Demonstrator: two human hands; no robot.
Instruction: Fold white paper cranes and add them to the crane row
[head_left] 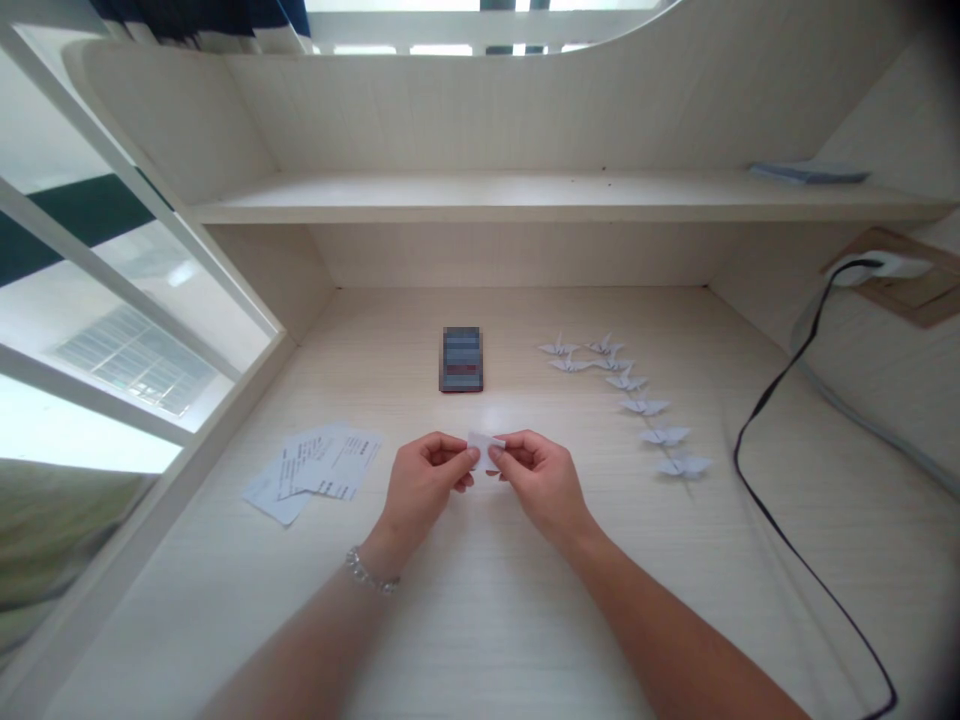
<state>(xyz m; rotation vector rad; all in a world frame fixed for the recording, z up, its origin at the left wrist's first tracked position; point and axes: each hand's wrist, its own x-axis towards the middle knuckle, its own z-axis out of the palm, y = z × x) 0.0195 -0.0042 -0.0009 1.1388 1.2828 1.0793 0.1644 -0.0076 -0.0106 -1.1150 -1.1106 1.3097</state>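
Between my two hands is a small folded piece of white paper [486,446], held up just above the desk. My left hand [429,475] pinches its left side between thumb and fingers; a beaded bracelet circles that wrist. On the other side, my right hand [541,480] pinches the paper's right edge the same way. Fingertips hide part of the paper. To the right, several white paper cranes [643,407] stand in a curved row. Off to the left, several printed paper sheets [330,462] lie overlapping.
A phone [462,360] lies beyond my hands, its screen blurred. A black cable [739,455] runs down the right side from a plug [889,265]. The shelf [480,195] crosses the back, with flat papers [810,173] at its right. White rails [97,250] border the left.
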